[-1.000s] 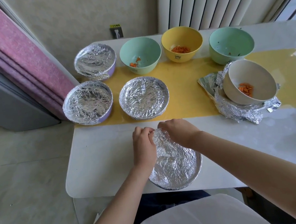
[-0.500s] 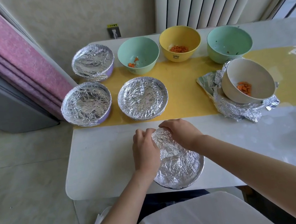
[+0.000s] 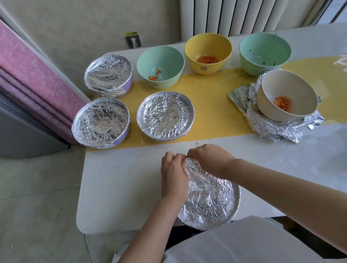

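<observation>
A foil-covered bowl (image 3: 210, 201) sits at the near edge of the white table (image 3: 120, 189), partly over the edge. My left hand (image 3: 173, 175) curls round its far-left rim and pinches the foil there. My right hand (image 3: 210, 158) lies over the far rim with fingers curled onto the foil, next to the left fingertips. Both hands meet at the far edge of the bowl, where the foil is bunched.
Three foil-covered bowls (image 3: 109, 74) (image 3: 101, 123) (image 3: 165, 115) stand at the left on a yellow runner (image 3: 215, 103). Two green bowls (image 3: 160, 66) (image 3: 264, 52) and a yellow bowl (image 3: 208, 52) stand behind. A beige bowl (image 3: 285, 94) with carrot pieces rests tilted on crumpled foil (image 3: 278, 130).
The bowl and both hands stay in about the same place. The fingers have pressed closer together on the foil at the far rim.
</observation>
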`<state>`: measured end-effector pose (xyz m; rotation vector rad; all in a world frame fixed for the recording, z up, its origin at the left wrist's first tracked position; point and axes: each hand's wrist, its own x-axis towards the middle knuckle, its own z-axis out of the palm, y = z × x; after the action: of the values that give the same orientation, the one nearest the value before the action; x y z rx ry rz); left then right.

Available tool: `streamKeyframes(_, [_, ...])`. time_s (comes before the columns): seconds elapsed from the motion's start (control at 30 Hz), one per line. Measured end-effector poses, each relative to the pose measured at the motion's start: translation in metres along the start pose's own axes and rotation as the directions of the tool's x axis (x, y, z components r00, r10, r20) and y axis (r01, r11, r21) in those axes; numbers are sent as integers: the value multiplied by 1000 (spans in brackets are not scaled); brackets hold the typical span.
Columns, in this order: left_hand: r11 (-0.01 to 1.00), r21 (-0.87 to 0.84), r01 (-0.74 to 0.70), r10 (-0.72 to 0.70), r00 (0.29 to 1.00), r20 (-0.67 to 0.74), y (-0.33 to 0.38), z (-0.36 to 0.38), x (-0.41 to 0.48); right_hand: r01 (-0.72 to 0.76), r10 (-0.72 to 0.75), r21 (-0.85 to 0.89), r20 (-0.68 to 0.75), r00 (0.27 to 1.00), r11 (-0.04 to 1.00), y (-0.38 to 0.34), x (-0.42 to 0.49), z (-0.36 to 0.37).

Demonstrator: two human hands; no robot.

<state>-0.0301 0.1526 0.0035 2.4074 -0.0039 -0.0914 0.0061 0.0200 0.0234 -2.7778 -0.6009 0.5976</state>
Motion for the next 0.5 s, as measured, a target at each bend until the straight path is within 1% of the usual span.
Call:
streamKeyframes(0.1, [1000, -3, -6, 6, 1000, 5, 0, 1, -5, 12, -12, -51, -2, 1000, 999, 1, -4, 1])
streamKeyframes(0.17, [1000, -3, -1, 1, 1000, 10, -1, 1, -6, 20, -20, -34, 4, 1000, 999, 3, -5, 3])
streamKeyframes(0.23, [1000, -8, 5, -5, 1000, 7, -2, 1, -7, 15, -15, 67, -12, 1000, 998, 7, -6, 7])
streamKeyframes(0.33, [1000, 6, 20, -20, 999, -25, -2, 0, -10, -55, 77, 248, -81, 994, 967, 9, -13, 8])
streamKeyframes(0.4, [999, 23, 29, -28, 999, -40, -3, -3, -14, -99, 140, 295, -120, 983, 950, 11, -18, 9])
streamKeyframes(0.5, [998, 58, -3, 5, 999, -32, -4, -7, -16, -120, 168, 326, -123, 978, 938, 12, -21, 12])
